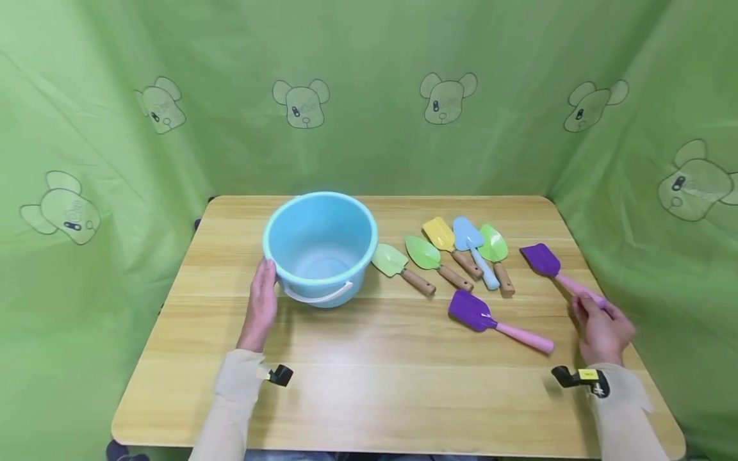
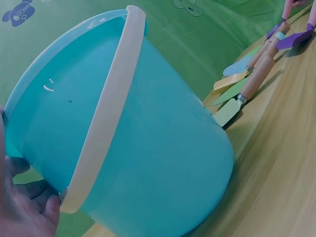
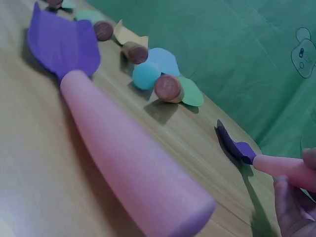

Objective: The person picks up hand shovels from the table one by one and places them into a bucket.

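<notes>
A light blue bucket (image 1: pixel 323 291) stands upright at the left of the table, its white handle (image 1: pixel 319 296) hanging down in front. My left hand (image 1: pixel 262 307) touches the bucket's left side near the rim, fingers fairly straight; the left wrist view shows the fingertips beside the handle's lower end (image 2: pixel 74 200). At the far right, my right hand (image 1: pixel 604 326) grips the pink handle of a toy shovel with a purple blade (image 1: pixel 542 259). In the right wrist view that shovel's blade (image 3: pixel 242 150) sits just above or on the tabletop; contact is unclear.
Another purple shovel (image 1: pixel 473 312) with a pink handle lies mid-right. Behind it lie several small trowels: pale green (image 1: pixel 389 260), green (image 1: pixel 423 253), yellow (image 1: pixel 439 233), blue (image 1: pixel 467 234) and another green one (image 1: pixel 493 243). Green curtain (image 1: pixel 369 147) surrounds the wooden table (image 1: pixel 369 384).
</notes>
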Demonstrator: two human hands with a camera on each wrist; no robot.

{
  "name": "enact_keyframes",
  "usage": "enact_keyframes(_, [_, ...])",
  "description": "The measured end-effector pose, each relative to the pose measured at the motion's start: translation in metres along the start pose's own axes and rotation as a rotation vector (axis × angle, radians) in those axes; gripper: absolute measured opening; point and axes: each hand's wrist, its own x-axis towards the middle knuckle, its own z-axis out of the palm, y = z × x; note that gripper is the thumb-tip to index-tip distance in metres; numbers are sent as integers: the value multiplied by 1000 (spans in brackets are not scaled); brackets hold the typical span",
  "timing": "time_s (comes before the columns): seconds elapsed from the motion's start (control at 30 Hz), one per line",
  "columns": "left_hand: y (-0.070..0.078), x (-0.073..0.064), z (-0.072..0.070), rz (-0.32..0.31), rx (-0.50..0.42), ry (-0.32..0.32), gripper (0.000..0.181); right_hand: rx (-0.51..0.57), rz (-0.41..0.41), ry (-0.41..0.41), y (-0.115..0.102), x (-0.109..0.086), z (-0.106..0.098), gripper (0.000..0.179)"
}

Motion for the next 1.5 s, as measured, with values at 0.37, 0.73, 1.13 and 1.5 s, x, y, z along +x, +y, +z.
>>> enact_keyframes(0.37, [2,5,1,13,5,7,57,206,-63,28,1,7,6,24])
enact_keyframes(0.73, [4,7,-1,-4,16,5,59,263,-66,-35,-1,-4,17,28])
enact_keyframes(1.13, [6,11,-3,7,30,7,60,285,-112,-166,-6,-24,41,31])
enact_keyframes(1.5, [-3,1,1,6,22,9,63,258,-88,-287,-2,-57,49,26])
